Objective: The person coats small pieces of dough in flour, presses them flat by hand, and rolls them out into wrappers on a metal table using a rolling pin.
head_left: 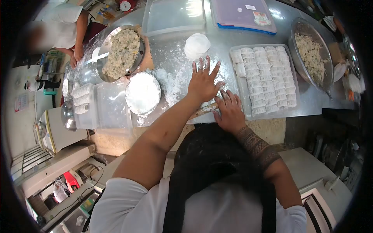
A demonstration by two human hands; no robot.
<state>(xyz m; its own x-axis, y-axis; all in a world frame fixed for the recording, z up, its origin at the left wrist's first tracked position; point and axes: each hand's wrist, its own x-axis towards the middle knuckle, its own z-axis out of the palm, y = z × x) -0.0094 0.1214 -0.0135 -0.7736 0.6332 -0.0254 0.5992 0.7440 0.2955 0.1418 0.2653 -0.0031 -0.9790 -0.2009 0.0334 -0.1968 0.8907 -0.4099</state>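
Observation:
My left hand [204, 83] is open, its fingers spread over the floured steel table, just below a stack of round white dough wrappers [197, 46]. My right hand [230, 112] rests close beside it, palm down with fingers stretched out. A wooden rolling pin [204, 111] lies at the table's near edge, partly hidden between the left forearm and the right hand; whether the right hand touches it I cannot tell. Flour dusts both hands' fingers. To the right, a plastic tray [236, 83] holds rows of pleated dumplings [268, 77]. Left of my forearm stands a round container of flour [142, 93].
A steel bowl [143, 48] of filling with a spatula stands left; another bowl [329, 64] of filling stands far right. Clear containers [114, 105] and a lidded purple box [244, 15] sit on the table. Another person [62, 27] works at the left end.

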